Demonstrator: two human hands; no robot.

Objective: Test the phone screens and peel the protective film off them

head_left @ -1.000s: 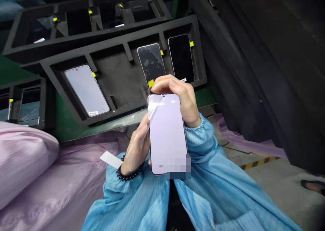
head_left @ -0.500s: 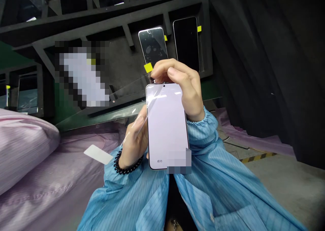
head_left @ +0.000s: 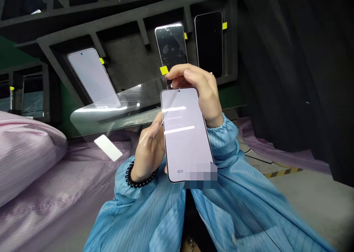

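A phone (head_left: pixel 188 145) with a lit, pale screen stands in front of me, small dark characters near its lower edge. My left hand (head_left: pixel 151 148), a black coil band at its wrist, is closed round the phone's left side, its fingers partly hidden behind. Over the top right corner bends my right hand (head_left: pixel 203 91), its fingertips pinched at a yellow tab (head_left: pixel 164 70) on a clear film. That clear film (head_left: pixel 91 113) stretches leftward past my left hand and partly overlaps the screen. A white label (head_left: pixel 108 147) appears on or behind its lower part; which, I cannot tell.
Beyond my hands lies a black compartment tray (head_left: pixel 121 27). It holds a pale-screened phone (head_left: pixel 91 76), a dark phone with spotted film (head_left: pixel 171 43) and another dark phone (head_left: pixel 209 43). Pink fabric (head_left: pixel 27 159) is at left, a black curtain (head_left: pixel 282 60) at right.
The clear film has shifted and spread out at the left, with brighter reflections. The phone and my hands sit slightly further right in view. The white label is a little higher.
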